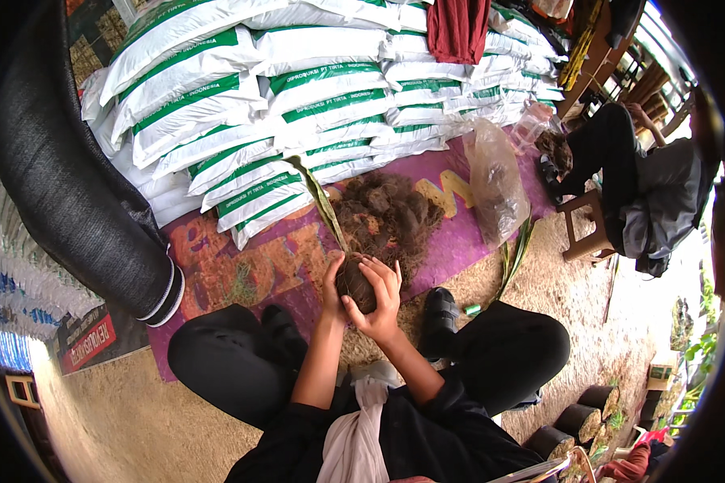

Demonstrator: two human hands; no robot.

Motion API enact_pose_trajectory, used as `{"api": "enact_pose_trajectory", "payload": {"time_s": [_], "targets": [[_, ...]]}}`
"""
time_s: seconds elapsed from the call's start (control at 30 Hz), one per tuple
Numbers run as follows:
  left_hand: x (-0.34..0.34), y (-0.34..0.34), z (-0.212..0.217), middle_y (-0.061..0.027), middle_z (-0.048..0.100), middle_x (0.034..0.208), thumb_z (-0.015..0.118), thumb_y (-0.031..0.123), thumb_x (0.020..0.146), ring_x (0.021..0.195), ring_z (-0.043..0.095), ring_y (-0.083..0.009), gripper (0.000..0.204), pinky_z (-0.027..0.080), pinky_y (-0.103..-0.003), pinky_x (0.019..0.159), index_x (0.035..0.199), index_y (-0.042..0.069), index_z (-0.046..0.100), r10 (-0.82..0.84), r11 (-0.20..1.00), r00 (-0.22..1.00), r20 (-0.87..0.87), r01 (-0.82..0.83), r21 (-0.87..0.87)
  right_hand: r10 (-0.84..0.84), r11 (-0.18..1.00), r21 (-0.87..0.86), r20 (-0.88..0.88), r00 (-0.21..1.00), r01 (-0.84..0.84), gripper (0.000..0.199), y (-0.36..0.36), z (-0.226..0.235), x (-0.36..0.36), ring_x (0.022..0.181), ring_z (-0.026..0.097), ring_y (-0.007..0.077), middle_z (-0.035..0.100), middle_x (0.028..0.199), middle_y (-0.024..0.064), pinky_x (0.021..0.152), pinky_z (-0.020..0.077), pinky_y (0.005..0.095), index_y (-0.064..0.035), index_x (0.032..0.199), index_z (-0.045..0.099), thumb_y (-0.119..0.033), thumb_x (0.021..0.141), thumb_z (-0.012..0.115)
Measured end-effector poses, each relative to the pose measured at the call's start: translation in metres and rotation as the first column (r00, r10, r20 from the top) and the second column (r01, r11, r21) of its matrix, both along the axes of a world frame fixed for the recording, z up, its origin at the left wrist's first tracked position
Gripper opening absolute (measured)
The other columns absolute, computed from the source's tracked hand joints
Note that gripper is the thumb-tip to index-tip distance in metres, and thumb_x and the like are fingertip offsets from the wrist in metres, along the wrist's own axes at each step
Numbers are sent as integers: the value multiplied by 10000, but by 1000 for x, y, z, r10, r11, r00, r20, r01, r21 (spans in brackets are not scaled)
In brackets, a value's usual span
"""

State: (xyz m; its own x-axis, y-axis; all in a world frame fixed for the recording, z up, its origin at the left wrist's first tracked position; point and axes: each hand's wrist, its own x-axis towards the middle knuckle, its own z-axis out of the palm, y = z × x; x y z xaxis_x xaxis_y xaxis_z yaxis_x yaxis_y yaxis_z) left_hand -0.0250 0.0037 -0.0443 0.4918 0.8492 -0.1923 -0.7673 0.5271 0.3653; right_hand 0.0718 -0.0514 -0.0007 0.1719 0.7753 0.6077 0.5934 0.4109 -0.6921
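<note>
Between my knees, a dark brown, fibrous-looking ball (356, 283) is cupped in both hands. A long, narrow green leaf (322, 197) rises from its top and leans to the left. My left hand (333, 288) presses against the ball's left side. Across its right side and top curl the fingers of my right hand (382, 299). Just beyond lies a loose heap of brown fibre (387, 213) on a purple painted sheet (286, 233). The ball's underside is hidden.
White-and-green sacks (326, 97) are stacked at the back. A clear plastic bag (495, 181) stands right of the fibre, near another green leaf (514, 262). A black roll (72, 177) rises at left. Another person (620, 173) sits on a stool (584, 229); black plant pots (576, 423) stand lower right.
</note>
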Motion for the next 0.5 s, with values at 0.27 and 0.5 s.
{"api": "enact_pose_trajectory", "payload": {"time_s": [0.27,0.5], "targets": [[4,3,17,-79,594,1174,506,467,922,1067,558,-175,479,427,-334,940,1177,69,580,110,994,781,-615,-89,65,-29,962,-265,-331,943,-64,603,9,-4,12,1077,570,287,570,1161,187,923,446,370,8,1236,506,-208,732,758],[26,-1,18,-124,537,1277,431,519,929,1182,506,-224,602,380,-377,1018,1312,57,478,201,979,847,-492,-193,68,-84,967,-220,-749,657,-127,588,10,-17,23,1003,596,199,617,1103,116,904,466,339,-9,1230,514,-133,716,770]]}}
